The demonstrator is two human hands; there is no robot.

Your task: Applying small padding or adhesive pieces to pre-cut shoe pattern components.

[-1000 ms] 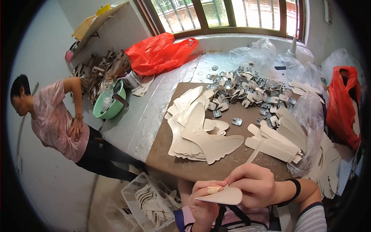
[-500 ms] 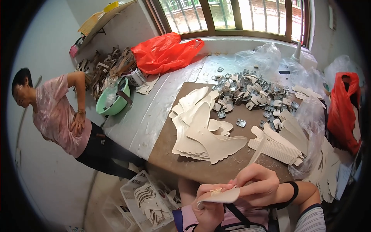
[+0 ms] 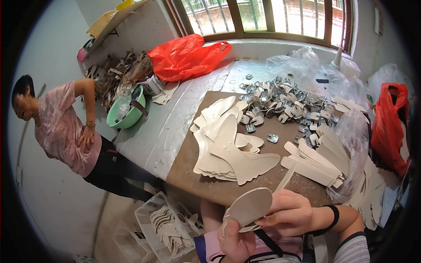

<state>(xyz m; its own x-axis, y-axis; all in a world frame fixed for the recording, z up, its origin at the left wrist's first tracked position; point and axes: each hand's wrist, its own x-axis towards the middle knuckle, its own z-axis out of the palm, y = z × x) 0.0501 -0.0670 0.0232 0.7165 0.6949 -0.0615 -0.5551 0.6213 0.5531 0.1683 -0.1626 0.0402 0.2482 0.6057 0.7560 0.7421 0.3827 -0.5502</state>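
Note:
My left hand (image 3: 237, 242) grips a cream, rounded flat piece like a leather cutout (image 3: 252, 205) by its lower edge, thumb on the face. Its broad side is tilted up, and a second layer shows below it. My right hand (image 3: 291, 214) is closed at the piece's right edge, fingertips touching the lower layer. From its knuckles a slim pale strip (image 3: 286, 177) juts up over the table edge; its lower end is hidden in the fingers. Beyond my hands lies a stack of wing-shaped cream pieces (image 3: 239, 153) with scalloped edges.
Grey metal clips (image 3: 280, 103) are heaped on the brown board (image 3: 186, 168). Ribbed pale strips (image 3: 313, 165) lie right. A red bag (image 3: 186, 59) and green basin (image 3: 127, 109) sit farther left. A white crate (image 3: 149, 215) stands below; a person (image 3: 66, 118) stands left.
The cream piece has turned from nearly edge-on to showing its broad face, raised a little. My left thumb now presses on that face, and my right hand has shifted slightly down.

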